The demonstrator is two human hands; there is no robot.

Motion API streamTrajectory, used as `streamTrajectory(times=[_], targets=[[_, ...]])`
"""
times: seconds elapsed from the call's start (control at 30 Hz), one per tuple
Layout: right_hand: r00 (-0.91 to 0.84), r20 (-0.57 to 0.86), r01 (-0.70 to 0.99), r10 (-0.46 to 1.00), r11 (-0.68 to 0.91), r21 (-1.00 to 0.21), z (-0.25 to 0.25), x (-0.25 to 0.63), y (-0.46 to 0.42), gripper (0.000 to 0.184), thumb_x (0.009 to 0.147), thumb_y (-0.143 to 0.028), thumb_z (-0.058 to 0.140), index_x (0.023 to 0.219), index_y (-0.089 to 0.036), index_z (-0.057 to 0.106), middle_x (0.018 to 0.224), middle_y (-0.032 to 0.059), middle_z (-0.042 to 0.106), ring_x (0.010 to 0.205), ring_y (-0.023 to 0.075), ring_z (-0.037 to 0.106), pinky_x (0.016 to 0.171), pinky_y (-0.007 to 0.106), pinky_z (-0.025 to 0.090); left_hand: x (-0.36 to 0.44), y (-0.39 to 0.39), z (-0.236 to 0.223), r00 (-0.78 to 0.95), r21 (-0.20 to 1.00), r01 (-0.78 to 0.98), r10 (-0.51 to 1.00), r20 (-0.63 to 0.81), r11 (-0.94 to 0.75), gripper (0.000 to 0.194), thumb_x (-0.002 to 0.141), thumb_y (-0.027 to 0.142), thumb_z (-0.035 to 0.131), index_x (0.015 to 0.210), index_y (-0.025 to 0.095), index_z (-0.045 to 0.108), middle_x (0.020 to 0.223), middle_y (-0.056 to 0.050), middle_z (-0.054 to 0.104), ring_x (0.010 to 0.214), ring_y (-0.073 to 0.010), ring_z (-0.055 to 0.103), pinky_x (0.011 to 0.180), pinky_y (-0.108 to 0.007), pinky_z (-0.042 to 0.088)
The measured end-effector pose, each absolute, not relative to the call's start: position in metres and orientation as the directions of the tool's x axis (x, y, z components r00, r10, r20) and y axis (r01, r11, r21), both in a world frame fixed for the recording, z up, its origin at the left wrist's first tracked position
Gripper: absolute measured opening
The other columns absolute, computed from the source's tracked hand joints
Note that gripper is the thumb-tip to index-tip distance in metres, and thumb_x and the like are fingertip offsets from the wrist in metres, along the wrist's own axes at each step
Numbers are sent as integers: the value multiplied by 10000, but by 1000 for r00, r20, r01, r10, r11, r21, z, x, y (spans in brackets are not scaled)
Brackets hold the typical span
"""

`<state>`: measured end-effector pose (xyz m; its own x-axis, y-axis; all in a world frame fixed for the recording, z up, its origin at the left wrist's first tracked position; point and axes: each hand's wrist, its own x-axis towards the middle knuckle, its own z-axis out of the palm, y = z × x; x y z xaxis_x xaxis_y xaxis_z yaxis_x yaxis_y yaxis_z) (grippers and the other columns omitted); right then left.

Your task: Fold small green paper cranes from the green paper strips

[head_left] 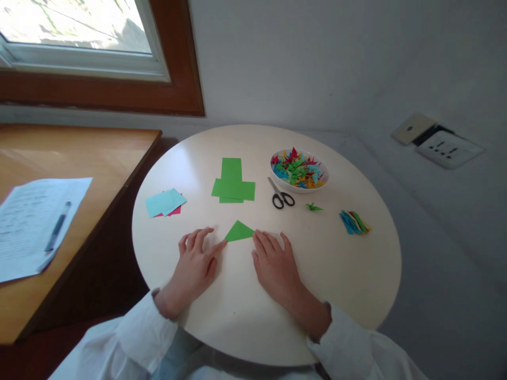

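Observation:
A green paper triangle lies flat on the white round table, its peak pointing away from me. The index fingertip of my left hand touches the triangle's left corner, with the other fingers spread. At the right corner rest the fingertips of my right hand, laid out flat with the thumb apart. Beyond the triangle is a loose pile of green paper sheets. To its right are scissors with black handles and a small green folded paper crane.
A white bowl full of colourful folded paper cranes stands at the back right. Light blue and red paper sheets lie at left, folded paper strips at right. A wooden desk on the left bears a written sheet and a pen.

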<state>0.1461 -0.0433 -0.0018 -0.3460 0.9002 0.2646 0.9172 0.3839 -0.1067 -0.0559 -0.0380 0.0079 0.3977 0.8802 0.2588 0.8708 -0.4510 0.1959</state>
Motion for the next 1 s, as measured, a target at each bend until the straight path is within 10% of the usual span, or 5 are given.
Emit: streamTrajectory(times=[1.0], targets=[[-316,335,916,887,377,-135,-1,146,-37,268,883,-242,437,1093,-235,603,1241,68,573,1172,248,449,1032,495,166,-55,-42,2,377,216,867,874,307,-449,411,761,73,427,1099,223,607,1184,-141,472,1092,-307,389,882,-511,338]])
